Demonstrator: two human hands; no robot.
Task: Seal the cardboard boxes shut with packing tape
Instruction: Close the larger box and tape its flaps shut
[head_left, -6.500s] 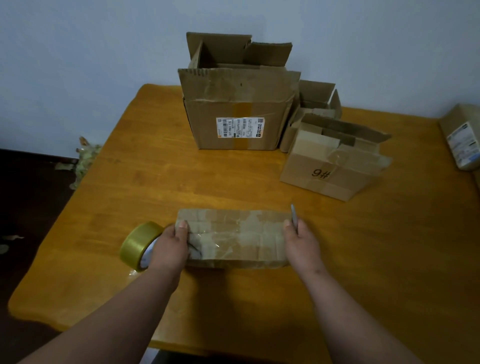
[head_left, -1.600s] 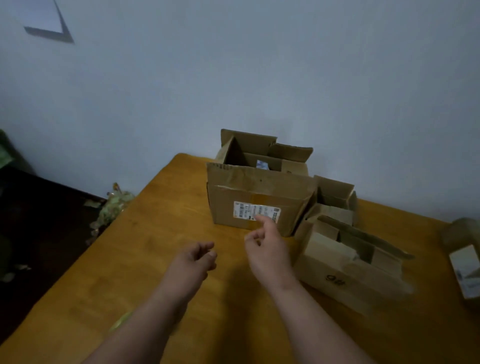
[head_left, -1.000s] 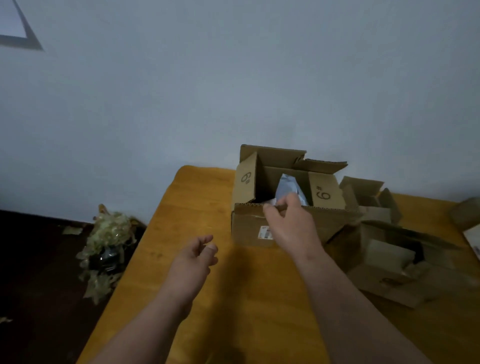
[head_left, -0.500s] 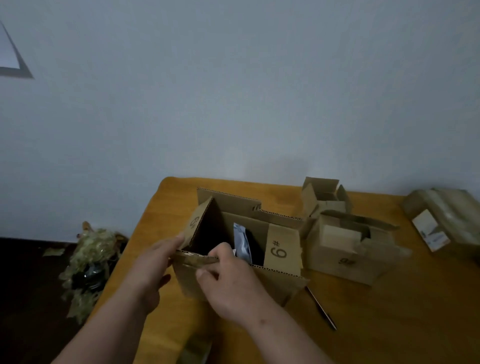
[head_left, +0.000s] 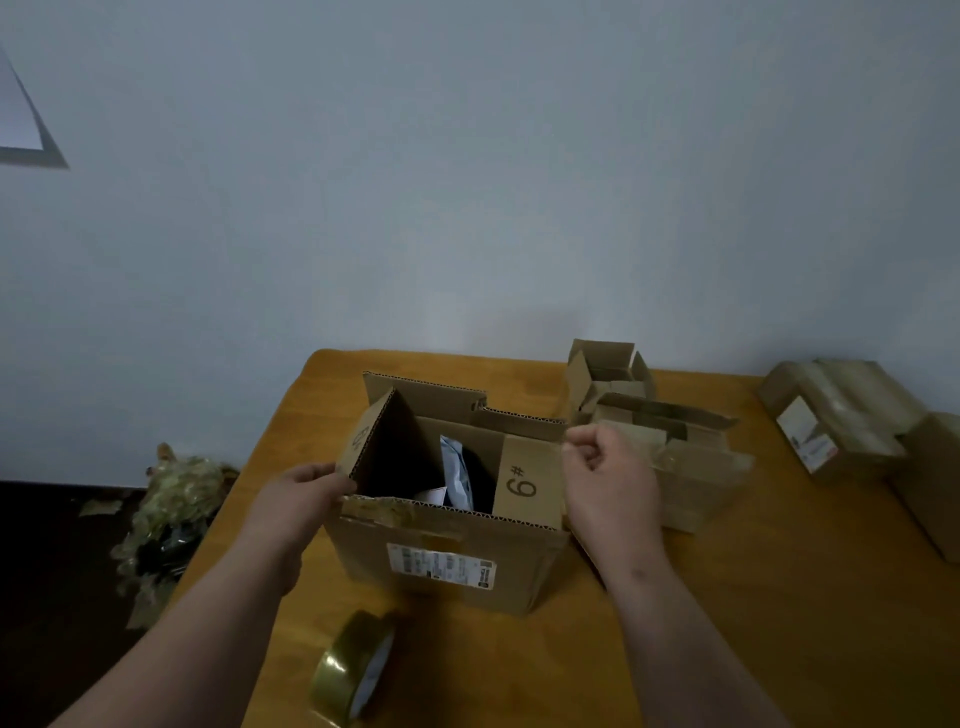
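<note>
**Open box between your hands, tape roll waiting near the edge**

A pale, bare wall rises behind a honey-coloured wooden tabletop, with a dark floor to the left where a heap of crumpled clear wrapping lies against the wall. In the middle of the tabletop stands the large cardboard box, its top flaps up and marked "6#", a white shipping label on its near face and a pale packet showing inside. Your left hand grips the left side flap at its lower near corner, fingers wrapped on the outside. Your right hand is at the box's right side beside the right flap, fingers curled into a loose fist; whether it pinches the flap's edge cannot be told. The roll of packing tape lies tilted on its side on the near tabletop, just in front of the box and apart from both hands. To the right of the large box sits a medium open box, and beyond it a small open box. At the far right rests a taped parcel bearing a label, with another cardboard box partly out of view beside it.
</note>
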